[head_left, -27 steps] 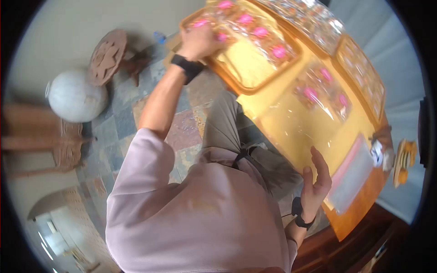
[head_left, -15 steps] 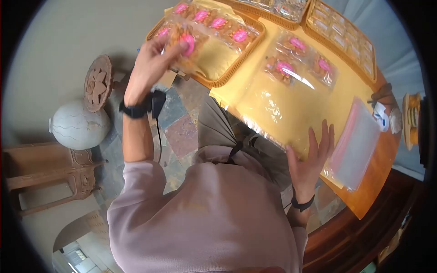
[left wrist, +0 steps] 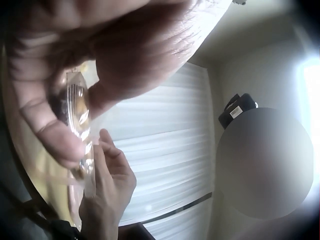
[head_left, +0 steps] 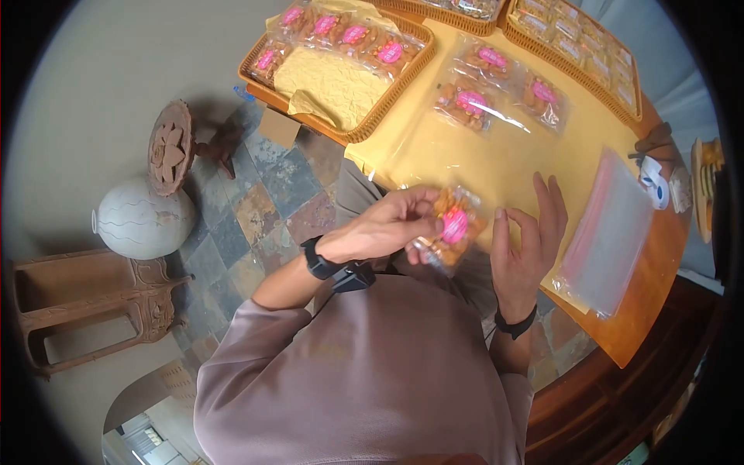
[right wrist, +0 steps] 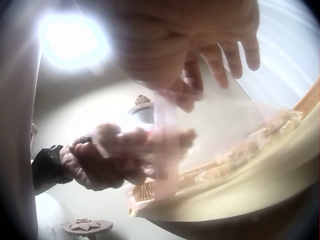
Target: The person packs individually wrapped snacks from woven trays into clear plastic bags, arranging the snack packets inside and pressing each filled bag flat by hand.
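My left hand (head_left: 380, 230) grips a small clear packet (head_left: 454, 226) of brown snack pieces with a pink round label, just over the table's near edge. The left wrist view shows that packet (left wrist: 80, 117) edge-on between thumb and fingers. A large clear plastic bag (head_left: 484, 159) lies on the yellow table covering, with three like packets (head_left: 470, 102) at its far end. My right hand (head_left: 525, 260) is at the bag's near end. In the right wrist view its thumb and forefinger pinch the raised pinkish edge (right wrist: 166, 135) of the bag, other fingers spread.
A wicker basket (head_left: 387, 105) lined with yellow paper holds several labelled packets along its far side. More filled baskets (head_left: 577, 58) stand behind. A stack of flat clear bags (head_left: 608, 232) lies at the right. A round white jar (head_left: 146, 213) and carved stool (head_left: 170, 147) stand left.
My left hand has taken a packet out of the basket and brought it toward me and rightward, near the bag's mouth. My right hand's thumb and forefinger have come closer together.
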`<state>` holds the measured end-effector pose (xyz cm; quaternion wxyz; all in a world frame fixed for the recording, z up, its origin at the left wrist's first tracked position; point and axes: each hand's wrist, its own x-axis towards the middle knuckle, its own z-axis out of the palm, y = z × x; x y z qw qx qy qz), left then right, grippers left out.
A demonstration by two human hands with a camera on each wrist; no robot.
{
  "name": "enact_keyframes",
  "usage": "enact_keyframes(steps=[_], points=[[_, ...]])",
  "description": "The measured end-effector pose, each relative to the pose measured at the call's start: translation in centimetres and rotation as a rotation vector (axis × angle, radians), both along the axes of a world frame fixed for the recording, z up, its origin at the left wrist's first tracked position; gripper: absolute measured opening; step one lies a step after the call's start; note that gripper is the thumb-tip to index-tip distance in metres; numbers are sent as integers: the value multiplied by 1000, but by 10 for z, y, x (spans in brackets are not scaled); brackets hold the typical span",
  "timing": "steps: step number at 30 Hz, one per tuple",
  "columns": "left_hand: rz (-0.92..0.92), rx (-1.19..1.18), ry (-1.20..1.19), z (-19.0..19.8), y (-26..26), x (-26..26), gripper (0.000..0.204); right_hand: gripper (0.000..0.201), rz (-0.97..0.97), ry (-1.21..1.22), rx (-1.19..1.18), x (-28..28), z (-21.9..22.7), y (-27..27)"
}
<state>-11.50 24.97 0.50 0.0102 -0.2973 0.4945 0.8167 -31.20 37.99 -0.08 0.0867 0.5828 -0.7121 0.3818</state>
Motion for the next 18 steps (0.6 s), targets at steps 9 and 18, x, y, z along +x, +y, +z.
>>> enact_keyframes(steps=[9,18], points=[[596,42,347,-24,-2,-61,36,13,3,-115,-116,11,-6,-9],[834,42,358,-42,-18,-90,22,14,43,-163,-127,12,-16,-11]])
